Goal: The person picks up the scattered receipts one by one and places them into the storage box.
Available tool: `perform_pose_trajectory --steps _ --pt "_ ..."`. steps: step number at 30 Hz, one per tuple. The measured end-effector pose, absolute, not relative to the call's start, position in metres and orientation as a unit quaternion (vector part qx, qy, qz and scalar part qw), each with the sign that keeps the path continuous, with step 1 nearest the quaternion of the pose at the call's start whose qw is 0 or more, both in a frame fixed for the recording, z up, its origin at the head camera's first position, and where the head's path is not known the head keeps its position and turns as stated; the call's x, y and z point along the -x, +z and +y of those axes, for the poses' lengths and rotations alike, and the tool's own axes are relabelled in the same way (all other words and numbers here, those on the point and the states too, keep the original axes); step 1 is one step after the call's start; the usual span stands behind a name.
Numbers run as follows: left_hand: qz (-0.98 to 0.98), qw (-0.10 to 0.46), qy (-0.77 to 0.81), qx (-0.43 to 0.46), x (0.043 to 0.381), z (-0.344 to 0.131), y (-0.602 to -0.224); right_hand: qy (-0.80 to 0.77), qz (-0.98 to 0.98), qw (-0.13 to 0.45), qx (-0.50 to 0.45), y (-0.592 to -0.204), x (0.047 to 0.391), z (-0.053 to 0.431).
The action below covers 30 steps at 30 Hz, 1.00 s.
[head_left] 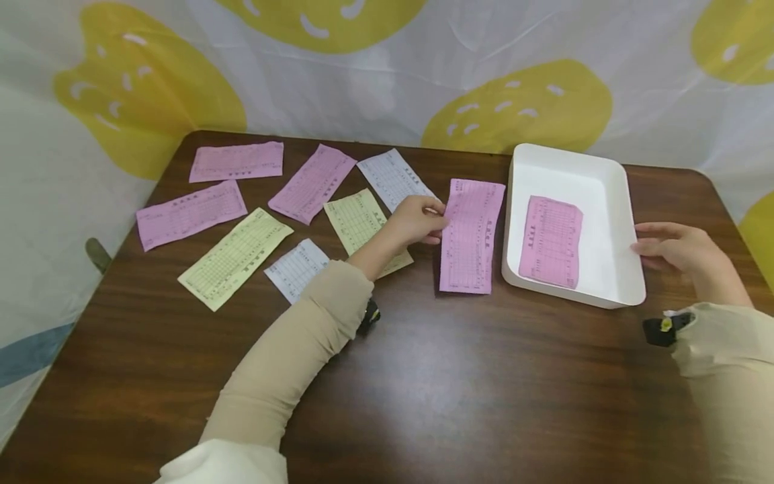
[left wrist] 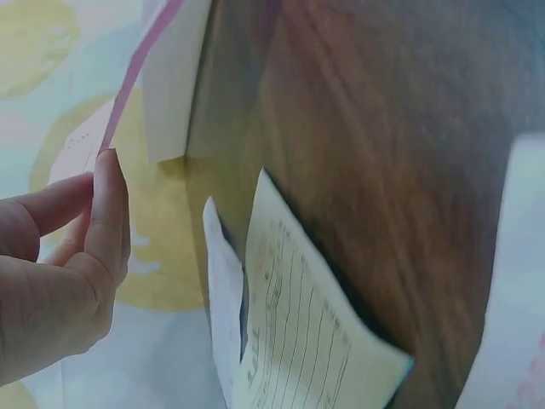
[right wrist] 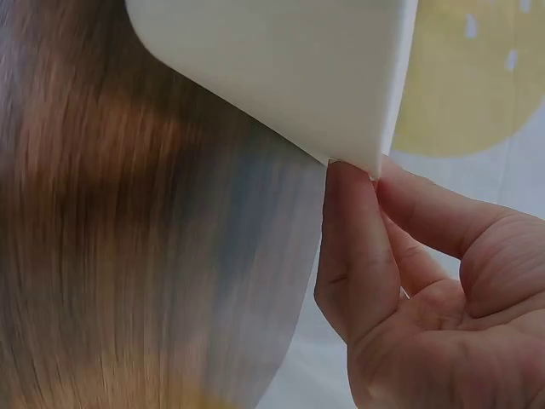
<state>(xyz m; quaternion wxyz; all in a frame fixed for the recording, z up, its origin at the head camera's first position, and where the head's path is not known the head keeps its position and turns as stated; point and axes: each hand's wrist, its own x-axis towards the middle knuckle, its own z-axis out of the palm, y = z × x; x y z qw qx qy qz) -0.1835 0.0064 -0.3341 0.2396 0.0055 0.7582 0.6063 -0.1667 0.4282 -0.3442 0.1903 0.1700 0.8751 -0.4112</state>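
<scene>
My left hand [head_left: 417, 220] pinches the left edge of a pink printed slip [head_left: 471, 235] between thumb and fingers. In the left wrist view that slip [left wrist: 129, 85] shows nearly edge-on, raised over the table. The white tray [head_left: 611, 269] stands just right of it, with another pink slip [head_left: 551, 242] lying inside. At the tray's right side my right hand [head_left: 683, 252] pinches the wall, thumb on one face and fingers on the other, as the right wrist view shows of the tray [right wrist: 281, 68].
Left of the held slip, several pink, yellow and white slips lie spread out: a pink one [head_left: 311, 183], a yellow one [head_left: 237, 259], a white one [head_left: 396, 178]. The brown table [head_left: 484, 390] meets a lemon-patterned curtain [head_left: 375, 87] at its back edge.
</scene>
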Motion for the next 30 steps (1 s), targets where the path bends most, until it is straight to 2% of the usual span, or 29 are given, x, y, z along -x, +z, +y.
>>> perform_pose_trajectory --steps 5,15,22,30 --pt "0.713 0.230 0.661 0.034 0.189 -0.013 -0.328 -0.432 0.865 0.207 -0.147 -0.327 0.159 0.396" --pt "0.662 0.200 0.721 0.045 0.194 -0.039 -0.320 -0.417 0.876 0.209 -0.122 -0.326 0.161 0.370" --pt "0.636 0.191 0.746 0.060 0.195 -0.042 -0.320 -0.484 0.848 0.189 -0.106 -0.331 0.167 0.356" --pt "0.634 0.199 0.745 0.053 0.194 -0.030 -0.327 -0.468 0.857 0.193 -0.095 -0.330 0.170 0.341"
